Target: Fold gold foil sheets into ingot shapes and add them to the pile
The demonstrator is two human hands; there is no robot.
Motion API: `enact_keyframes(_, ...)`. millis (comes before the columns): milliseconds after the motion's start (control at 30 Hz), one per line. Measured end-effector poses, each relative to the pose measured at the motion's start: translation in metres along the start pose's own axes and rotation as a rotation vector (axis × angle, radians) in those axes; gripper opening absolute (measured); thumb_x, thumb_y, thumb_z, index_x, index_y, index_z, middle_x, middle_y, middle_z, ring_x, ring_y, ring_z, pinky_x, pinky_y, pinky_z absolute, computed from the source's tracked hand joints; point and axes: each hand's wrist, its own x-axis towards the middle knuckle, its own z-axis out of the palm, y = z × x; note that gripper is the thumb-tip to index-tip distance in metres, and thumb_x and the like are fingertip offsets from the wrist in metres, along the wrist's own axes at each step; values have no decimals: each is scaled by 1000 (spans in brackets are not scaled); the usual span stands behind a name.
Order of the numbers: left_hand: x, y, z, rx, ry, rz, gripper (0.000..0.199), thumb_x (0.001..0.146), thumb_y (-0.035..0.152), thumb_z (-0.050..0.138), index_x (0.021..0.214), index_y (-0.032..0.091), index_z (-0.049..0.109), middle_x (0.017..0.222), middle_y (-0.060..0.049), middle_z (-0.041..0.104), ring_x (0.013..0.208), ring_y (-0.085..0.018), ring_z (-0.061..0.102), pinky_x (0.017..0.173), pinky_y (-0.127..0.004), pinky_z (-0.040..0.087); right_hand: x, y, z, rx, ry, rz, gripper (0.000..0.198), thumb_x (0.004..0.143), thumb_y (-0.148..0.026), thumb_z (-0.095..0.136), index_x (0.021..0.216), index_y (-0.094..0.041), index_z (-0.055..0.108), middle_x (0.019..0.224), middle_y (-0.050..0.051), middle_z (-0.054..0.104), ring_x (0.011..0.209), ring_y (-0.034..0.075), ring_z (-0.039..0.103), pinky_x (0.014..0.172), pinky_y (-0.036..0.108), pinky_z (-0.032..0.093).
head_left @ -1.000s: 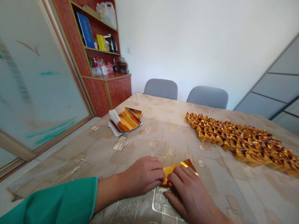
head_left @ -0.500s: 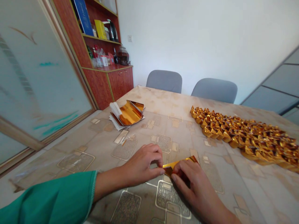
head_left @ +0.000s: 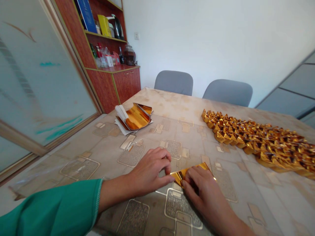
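Observation:
A small folded piece of gold foil paper lies low over the tablecloth between my two hands. My left hand has its thumb and index finger closed at the paper's left corner, with the other fingers curled. On the right part of the paper, my right hand grips with thumb and bent fingers, which cover much of its middle. The far right edge of the foil shows past the knuckles. To the right stands a long block of many folded gold foil pieces, set close together in rows.
A loose stack of gold foil sheets with white paper lies at the table's left back. The table has a patterned cloth. Two grey chairs stand behind it, and a red-brown cabinet and a frosted sliding door are left.
Under my right hand the foil has turned slightly, and more of its bright gold face shows at the left end and the right edge. Both hands stay nearly in place.

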Motion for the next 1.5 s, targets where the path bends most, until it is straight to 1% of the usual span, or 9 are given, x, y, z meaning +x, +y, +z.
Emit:
enact_keyframes(167,0,0,4,28,12,-33,14,78,22,75,74,18,62,99,-1,60,97,-20,54,84,-35,38,0,2,5,-74,-2,-11,22,87,-12,55,69,-21,45,71,0,56,68,18,50,63,30,29)
enact_keyframes(567,0,4,6,97,15,-83,19,76,24,77,72,18,59,98,-2,58,98,-22,52,84,-37,39,-2,3,16,-178,111,-24,17,81,-9,55,75,-22,45,71,0,55,66,19,50,63,31,28)
enact_keyframes(867,1,3,6,165,31,-69,24,74,26,81,72,17,59,97,-3,59,95,-23,52,84,-39,40,-2,3,11,-177,34,-23,17,85,-11,54,74,-22,47,74,1,58,71,21,52,66,32,31)
enact_keyframes(933,1,3,7,215,55,-2,21,77,28,78,78,18,60,98,-4,59,95,-23,52,83,-38,40,-2,4,13,-163,27,-10,17,85,-11,54,74,-21,47,74,1,57,71,21,52,66,32,31)
enact_keyframes(1033,2,5,10,300,23,241,7,90,24,64,86,18,63,97,-3,60,90,-20,53,78,-32,41,-1,3,12,-134,15,6,16,85,-11,54,74,-21,49,75,2,57,72,21,52,66,32,31)
enact_keyframes(1100,4,7,11,319,-51,355,17,97,20,52,84,18,64,89,-1,61,82,-17,53,71,-28,40,-1,3,9,-84,-6,19,15,86,-12,54,75,-21,50,77,2,58,73,20,52,66,32,32)
enact_keyframes(1167,6,9,10,285,-100,366,25,99,19,46,83,17,64,85,-1,62,79,-16,54,68,-26,40,-2,4,4,-14,-26,47,16,92,-16,51,76,-21,52,78,2,59,73,20,52,67,32,33)
enact_keyframes(1300,9,8,9,243,-101,357,23,100,20,46,87,18,65,88,-1,64,80,-15,57,68,-25,42,-5,8,-7,66,-23,89,31,99,-23,42,70,-20,53,76,3,59,73,19,52,67,32,34)
enact_keyframes(1500,10,4,11,230,-91,350,12,96,21,56,88,18,65,90,0,67,83,-16,59,74,-26,44,-7,11,-5,57,-16,110,29,89,-23,56,61,-20,52,68,1,57,69,19,52,65,32,33)
